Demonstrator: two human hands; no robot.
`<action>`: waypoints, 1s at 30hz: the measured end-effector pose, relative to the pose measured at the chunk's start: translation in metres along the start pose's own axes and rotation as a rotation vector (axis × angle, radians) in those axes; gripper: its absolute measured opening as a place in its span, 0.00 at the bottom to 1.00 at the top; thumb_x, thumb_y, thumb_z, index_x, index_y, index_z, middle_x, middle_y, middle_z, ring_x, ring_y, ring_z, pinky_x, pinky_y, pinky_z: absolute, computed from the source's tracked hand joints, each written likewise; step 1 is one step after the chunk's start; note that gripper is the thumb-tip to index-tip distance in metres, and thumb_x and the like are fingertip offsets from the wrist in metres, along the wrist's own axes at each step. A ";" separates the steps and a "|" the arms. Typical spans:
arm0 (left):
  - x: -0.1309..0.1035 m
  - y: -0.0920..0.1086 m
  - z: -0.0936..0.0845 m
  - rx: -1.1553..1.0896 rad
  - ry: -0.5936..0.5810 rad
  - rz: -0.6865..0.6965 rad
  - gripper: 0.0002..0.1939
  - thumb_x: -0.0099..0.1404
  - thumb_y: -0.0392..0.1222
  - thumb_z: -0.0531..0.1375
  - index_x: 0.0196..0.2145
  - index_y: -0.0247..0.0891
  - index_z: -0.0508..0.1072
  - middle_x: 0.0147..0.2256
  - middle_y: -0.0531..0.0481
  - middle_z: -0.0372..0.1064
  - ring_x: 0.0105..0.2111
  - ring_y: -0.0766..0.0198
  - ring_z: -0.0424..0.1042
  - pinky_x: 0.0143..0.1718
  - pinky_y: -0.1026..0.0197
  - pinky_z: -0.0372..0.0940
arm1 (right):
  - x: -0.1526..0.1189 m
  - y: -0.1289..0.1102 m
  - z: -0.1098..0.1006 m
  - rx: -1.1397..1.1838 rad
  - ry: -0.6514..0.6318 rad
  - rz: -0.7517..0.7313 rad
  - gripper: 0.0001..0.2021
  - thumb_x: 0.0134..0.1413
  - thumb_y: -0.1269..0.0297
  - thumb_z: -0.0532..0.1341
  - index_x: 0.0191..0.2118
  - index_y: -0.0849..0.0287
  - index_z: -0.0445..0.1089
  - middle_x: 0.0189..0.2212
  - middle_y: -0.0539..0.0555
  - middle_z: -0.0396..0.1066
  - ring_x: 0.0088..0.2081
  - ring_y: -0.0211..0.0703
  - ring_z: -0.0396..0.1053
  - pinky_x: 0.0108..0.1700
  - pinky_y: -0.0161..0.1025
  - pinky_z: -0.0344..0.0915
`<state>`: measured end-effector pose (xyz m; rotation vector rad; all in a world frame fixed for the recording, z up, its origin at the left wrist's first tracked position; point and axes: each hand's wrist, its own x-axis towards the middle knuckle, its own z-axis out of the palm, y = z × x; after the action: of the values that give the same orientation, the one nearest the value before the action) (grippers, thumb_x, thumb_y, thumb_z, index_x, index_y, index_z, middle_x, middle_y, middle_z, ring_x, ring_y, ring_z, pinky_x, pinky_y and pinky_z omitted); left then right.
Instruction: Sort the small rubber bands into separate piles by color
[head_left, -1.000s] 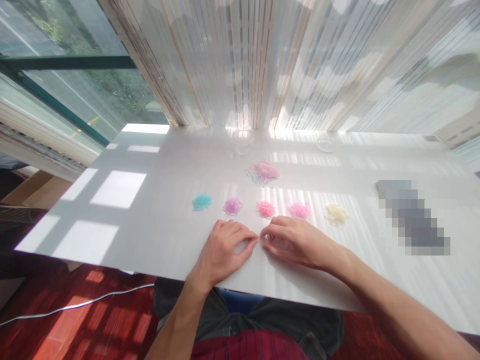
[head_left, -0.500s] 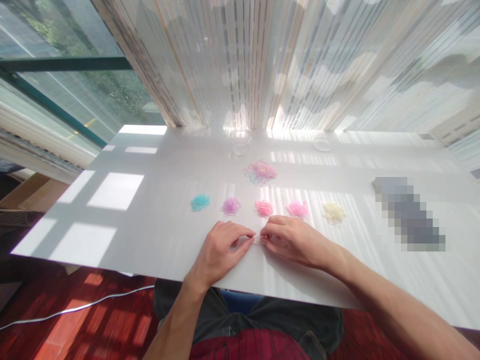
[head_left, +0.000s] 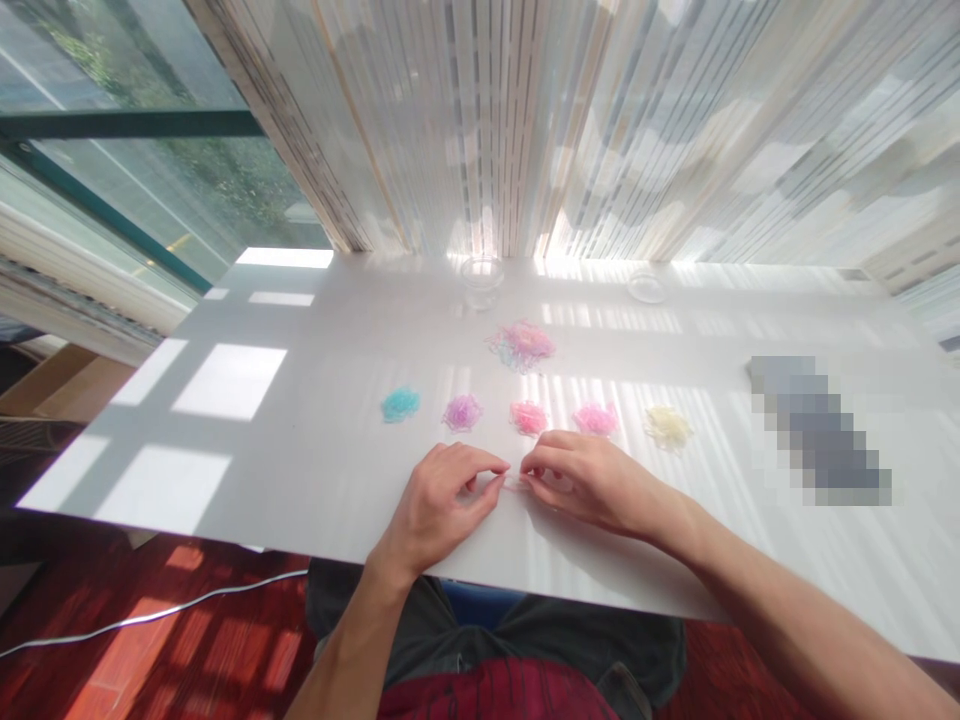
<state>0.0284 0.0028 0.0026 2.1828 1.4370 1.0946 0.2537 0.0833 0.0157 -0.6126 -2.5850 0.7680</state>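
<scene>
My left hand and my right hand meet low over the near middle of the table, thumbs and index fingers pinched. A tiny pale pink strand, apparently a small rubber band, stretches between the fingertips; its ends are hidden. Just beyond my hands lies a row of small heaps of thin rubber bands: a teal heap, a purple heap, a coral heap, a pink heap and a pale yellow heap. Behind the row sits a larger mixed-colour heap.
A clear round container stands at the back of the white table, and a clear round lid lies to its right. A blurred-out dark oblong rests at the right. Striped curtains hang along the far edge.
Both hands stay in nearly the same place. The fingertips have shifted slightly, and the pale strand between them looks thinner now. The heaps have not moved.
</scene>
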 end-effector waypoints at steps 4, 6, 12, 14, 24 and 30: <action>0.001 0.001 0.000 0.000 0.006 -0.004 0.06 0.68 0.33 0.63 0.42 0.40 0.76 0.33 0.54 0.77 0.27 0.66 0.69 0.37 0.59 0.64 | -0.001 0.000 0.000 0.020 0.015 -0.012 0.06 0.65 0.70 0.60 0.41 0.60 0.74 0.32 0.54 0.74 0.33 0.40 0.71 0.34 0.36 0.65; 0.001 0.001 0.000 0.006 0.002 -0.012 0.05 0.69 0.34 0.64 0.42 0.40 0.76 0.33 0.54 0.77 0.26 0.66 0.69 0.37 0.59 0.65 | -0.001 0.000 0.001 0.022 0.026 -0.013 0.06 0.66 0.70 0.59 0.41 0.60 0.74 0.32 0.54 0.73 0.32 0.40 0.71 0.34 0.36 0.65; 0.001 0.002 0.000 0.020 0.001 -0.020 0.03 0.70 0.35 0.63 0.40 0.40 0.77 0.31 0.54 0.77 0.26 0.67 0.69 0.36 0.59 0.65 | -0.001 0.001 0.001 -0.012 0.066 -0.029 0.06 0.67 0.69 0.58 0.41 0.60 0.74 0.31 0.54 0.73 0.31 0.40 0.70 0.33 0.36 0.64; 0.001 0.002 0.000 0.025 0.002 -0.022 0.02 0.70 0.36 0.63 0.39 0.40 0.77 0.31 0.54 0.77 0.25 0.67 0.68 0.36 0.59 0.65 | -0.001 0.000 0.001 -0.017 0.083 -0.036 0.07 0.67 0.69 0.58 0.41 0.60 0.74 0.31 0.54 0.73 0.31 0.40 0.70 0.33 0.36 0.64; 0.002 0.003 -0.001 0.026 0.025 -0.020 0.02 0.69 0.35 0.63 0.38 0.40 0.77 0.30 0.55 0.76 0.25 0.67 0.68 0.35 0.59 0.65 | 0.001 -0.001 0.000 -0.035 0.139 -0.083 0.06 0.68 0.69 0.59 0.42 0.60 0.74 0.31 0.54 0.74 0.32 0.40 0.71 0.33 0.37 0.65; 0.002 0.005 -0.002 0.040 0.053 -0.012 0.04 0.70 0.36 0.61 0.37 0.40 0.76 0.29 0.54 0.76 0.25 0.66 0.68 0.34 0.60 0.66 | 0.001 -0.001 -0.001 -0.006 0.105 -0.072 0.06 0.67 0.69 0.59 0.42 0.60 0.74 0.32 0.54 0.74 0.32 0.40 0.71 0.34 0.37 0.66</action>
<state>0.0305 0.0024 0.0078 2.1852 1.5052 1.1370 0.2527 0.0834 0.0169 -0.5429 -2.5002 0.6866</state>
